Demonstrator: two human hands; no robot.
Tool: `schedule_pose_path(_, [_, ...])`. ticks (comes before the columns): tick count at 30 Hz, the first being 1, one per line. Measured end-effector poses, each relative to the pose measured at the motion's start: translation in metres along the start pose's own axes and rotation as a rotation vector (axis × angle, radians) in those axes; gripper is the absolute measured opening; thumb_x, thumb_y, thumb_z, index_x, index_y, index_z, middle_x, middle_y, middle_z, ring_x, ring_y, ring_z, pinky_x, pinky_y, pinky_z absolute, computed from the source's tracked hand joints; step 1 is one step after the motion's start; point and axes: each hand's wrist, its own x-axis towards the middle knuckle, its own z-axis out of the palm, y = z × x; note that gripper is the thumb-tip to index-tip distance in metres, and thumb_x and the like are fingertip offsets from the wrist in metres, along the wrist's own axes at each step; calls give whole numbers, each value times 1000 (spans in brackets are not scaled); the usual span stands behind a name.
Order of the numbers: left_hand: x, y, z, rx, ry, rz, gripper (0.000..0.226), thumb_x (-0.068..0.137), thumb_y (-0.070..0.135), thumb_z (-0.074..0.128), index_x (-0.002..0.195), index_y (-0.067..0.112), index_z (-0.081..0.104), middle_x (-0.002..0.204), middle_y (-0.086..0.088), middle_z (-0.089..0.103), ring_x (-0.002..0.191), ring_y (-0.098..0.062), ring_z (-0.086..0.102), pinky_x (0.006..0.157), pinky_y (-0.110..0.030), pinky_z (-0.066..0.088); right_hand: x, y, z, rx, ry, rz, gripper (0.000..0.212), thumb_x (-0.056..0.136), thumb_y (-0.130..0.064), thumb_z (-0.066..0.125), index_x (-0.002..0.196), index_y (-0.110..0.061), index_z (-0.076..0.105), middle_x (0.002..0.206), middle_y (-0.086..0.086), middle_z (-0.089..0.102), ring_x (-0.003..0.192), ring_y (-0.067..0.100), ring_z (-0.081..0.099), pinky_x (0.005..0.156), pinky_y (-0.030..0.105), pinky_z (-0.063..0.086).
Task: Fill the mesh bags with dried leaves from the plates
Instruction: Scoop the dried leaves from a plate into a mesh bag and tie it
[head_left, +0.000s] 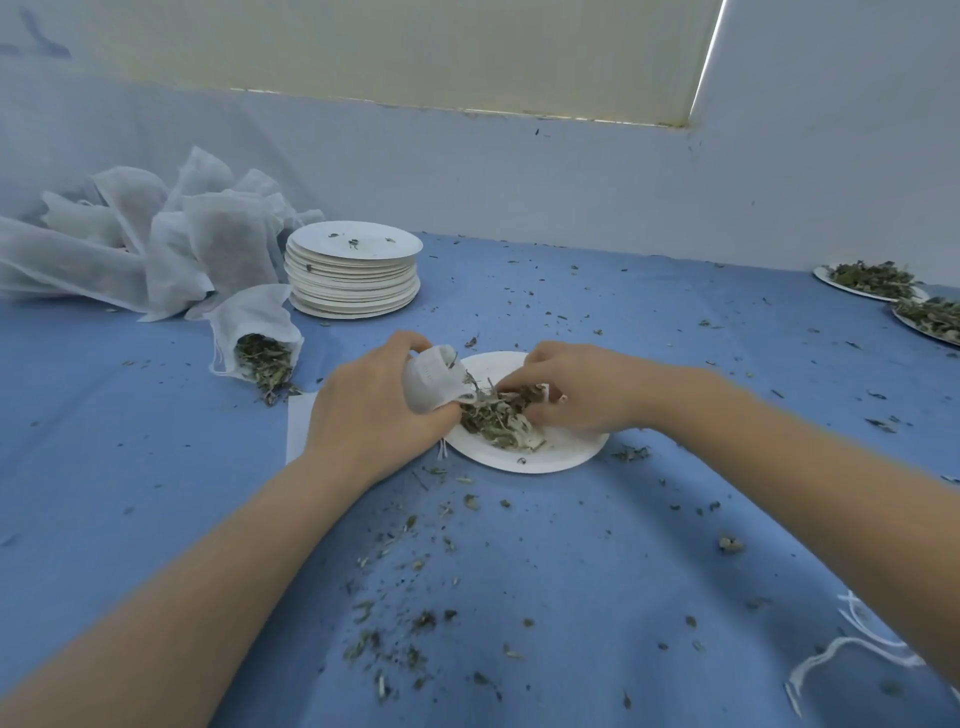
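While the left hand (371, 410) grips a white mesh bag (434, 382) at the plate (524, 457) mid-tabletop (156, 467), the right hand (576, 389) pinches dried leaves (493, 415) there, a stack of plates (353, 275) near the far edge.

Soft even light, wide-angle edge distortion

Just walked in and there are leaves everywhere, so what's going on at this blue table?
A person is filling small white mesh bags with dried green leaves. The left hand grips a white mesh bag at the edge of a white paper plate, while the right hand gathers the dried leaves on it toward the bag's mouth. A filled mesh bag lies on its side nearby, spilling leaves, beside a stack of emptied white plates. Two more plates of leaves wait at the far right.
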Motion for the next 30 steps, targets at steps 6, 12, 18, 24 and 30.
schedule_pose_path(6, [-1,1,-1,81,-36,76,48,68,37,71,112,26,52,100,6,62,88,-20,58,67,-28,40,-4,2,18,96,287,-2,17,90,-27,61,102,-20,72,91,-6,59,81,10,52,69,16,33])
schedule_pose_path(12, [-2,9,-1,209,-14,233,50,66,26,73,113,14,58,98,-5,65,88,-30,59,76,-34,38,-23,-4,-16,178,505,10,15,86,-29,67,96,-21,75,89,2,66,72,8,53,69,12,37])
schedule_pose_path(18, [-3,24,3,194,20,228,55,69,30,73,117,12,56,99,-8,64,90,-31,58,78,-36,38,-19,-46,-22,-91,340,-125,18,91,-21,56,96,-16,73,96,5,61,86,22,58,79,32,45])
schedule_pose_path(24, [-4,25,1,42,17,105,49,72,39,70,112,15,54,101,1,62,93,-21,55,68,-25,30,-17,-51,-18,602,333,-101,19,84,-18,68,99,-30,73,80,-21,69,75,-16,59,71,0,42])
schedule_pose_path(30, [-2,28,0,20,21,150,43,68,45,65,93,12,52,80,7,50,75,-17,48,58,-25,19,-10,-62,-16,551,440,-29,25,77,0,60,82,-25,63,72,-5,71,62,2,56,56,6,40])
